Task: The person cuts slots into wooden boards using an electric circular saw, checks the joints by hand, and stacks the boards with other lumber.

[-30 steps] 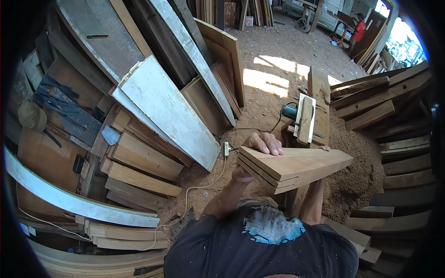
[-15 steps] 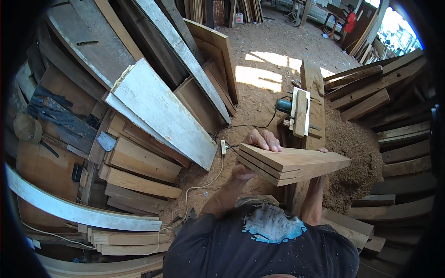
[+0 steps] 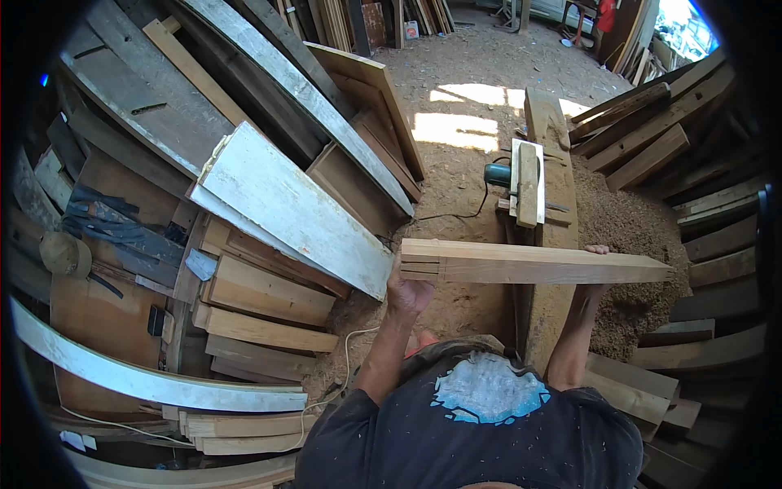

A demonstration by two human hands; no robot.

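Note:
Both hands hold a pale wooden beam [image 3: 521, 269] level across in front of my chest. Dark narrow slots run into its left end. My left hand [image 3: 412, 295] is wrapped round that slotted end from below, its fingers partly hidden. Toward the other end, my right hand [image 3: 597, 249] grips the beam, with fingertips showing over the far edge and the palm underneath. Beyond the beam, a teal power tool [image 3: 497, 174] with a white plate is fixed at a thick timber bench [image 3: 547, 314]. A wooden strip [image 3: 528, 186] lies along that plate.
Sawdust [image 3: 631, 301] is heaped right of the bench. White-painted boards [image 3: 293, 208] and stacked planks [image 3: 273, 289] crowd my left; rough timbers [image 3: 660, 134] lean at the right. A cable [image 3: 456, 216] crosses the dirt floor. A person in red [image 3: 605, 16] stands far back.
The beam has swung from a slant, slotted end toward me, to lying nearly straight across. My left hand has moved left and down, my right hand rightward. The view has shifted slightly.

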